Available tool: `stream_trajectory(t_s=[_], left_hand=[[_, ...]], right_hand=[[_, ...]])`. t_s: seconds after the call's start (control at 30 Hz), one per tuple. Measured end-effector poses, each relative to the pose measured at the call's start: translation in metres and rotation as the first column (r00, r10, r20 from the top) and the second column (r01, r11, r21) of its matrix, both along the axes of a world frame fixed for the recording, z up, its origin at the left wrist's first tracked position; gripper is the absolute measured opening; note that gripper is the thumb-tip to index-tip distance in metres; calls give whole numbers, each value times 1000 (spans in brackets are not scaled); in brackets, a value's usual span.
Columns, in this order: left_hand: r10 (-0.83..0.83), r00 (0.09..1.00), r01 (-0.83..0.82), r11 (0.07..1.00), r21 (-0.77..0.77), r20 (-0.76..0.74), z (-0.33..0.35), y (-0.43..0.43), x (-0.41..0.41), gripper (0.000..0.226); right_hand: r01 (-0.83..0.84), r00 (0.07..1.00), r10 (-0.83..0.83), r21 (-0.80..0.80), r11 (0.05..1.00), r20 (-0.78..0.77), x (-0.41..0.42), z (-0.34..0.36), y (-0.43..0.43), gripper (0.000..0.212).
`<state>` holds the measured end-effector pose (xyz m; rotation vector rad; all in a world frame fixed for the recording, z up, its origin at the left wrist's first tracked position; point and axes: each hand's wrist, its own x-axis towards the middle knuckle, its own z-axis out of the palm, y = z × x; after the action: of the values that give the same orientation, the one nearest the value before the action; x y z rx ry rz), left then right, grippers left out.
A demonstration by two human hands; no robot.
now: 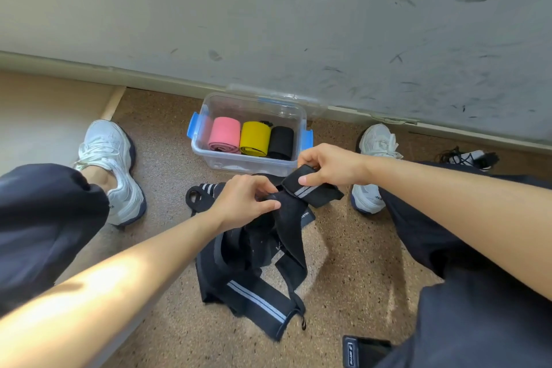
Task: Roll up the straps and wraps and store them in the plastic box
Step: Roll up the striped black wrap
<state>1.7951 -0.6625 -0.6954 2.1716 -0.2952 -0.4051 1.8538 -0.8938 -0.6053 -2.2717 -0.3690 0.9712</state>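
Note:
A long black wrap with grey stripes (257, 296) hangs tangled from both my hands down to the floor. My right hand (331, 164) pinches its upper end, thumb on the striped face. My left hand (245, 200) grips the black fabric just below and to the left. Behind them stands the clear plastic box (206, 110) with blue clips, holding a pink roll (224, 134), a yellow roll (255, 138) and a black roll (281, 142). Another striped black strap (200, 193) lies on the floor left of my left hand.
My white shoes (113, 164) (375, 143) and dark trouser legs flank the work spot on the speckled brown floor. A scuffed grey wall (298, 24) runs behind the box. A black item (363, 351) lies at the bottom right, and a black-laced shoe (469, 157) sits at far right.

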Motion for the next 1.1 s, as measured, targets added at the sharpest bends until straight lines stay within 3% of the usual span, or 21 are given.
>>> stream_trajectory(t_s=[0.17, 0.3, 0.4, 0.5, 0.57, 0.67, 0.73, 0.87, 1.0, 1.1], left_hand=[[-13, 1000, 13, 1000, -20, 5, -3, -11, -2, 9], [-71, 991, 78, 995, 56, -110, -27, -3, -16, 12], [69, 986, -84, 992, -94, -152, -26, -17, -21, 11], [-70, 954, -17, 958, -286, -292, -9, -45, -19, 15], [-54, 935, -69, 943, -327, -351, -2, -50, -16, 25], [128, 956, -213, 921, -325, -266, 7, -42, -6, 50], [101, 966, -182, 921, -345, -240, 18, -38, 3, 58], [42, 971, -124, 930, -346, -236, 30, -29, 20, 11], [83, 960, -166, 937, -308, -266, 35, -19, 25, 16], [83, 954, -174, 937, -303, -289, 40, -16, 24, 16]], right_hand=[[11, 997, -1, -140, 990, 77, 17, 14, -27, 21], [197, 954, -151, -160, 967, 260, 45, 40, -72, 12], [253, 962, -240, -99, 962, 131, 49, 54, -96, 13], [231, 973, -229, -53, 972, 31, 44, 45, -85, 18], [222, 975, -222, -2, 975, 10, 42, 43, -71, 19], [197, 980, -195, 76, 977, -27, 39, 45, -55, 18], [188, 982, -185, 115, 975, -38, 35, 46, -47, 18], [246, 969, -245, 182, 952, -31, 31, 42, -39, 19], [246, 965, -254, 120, 962, 58, 27, 31, -36, 16], [134, 968, -116, -68, 989, 222, 21, 20, -30, 24]])
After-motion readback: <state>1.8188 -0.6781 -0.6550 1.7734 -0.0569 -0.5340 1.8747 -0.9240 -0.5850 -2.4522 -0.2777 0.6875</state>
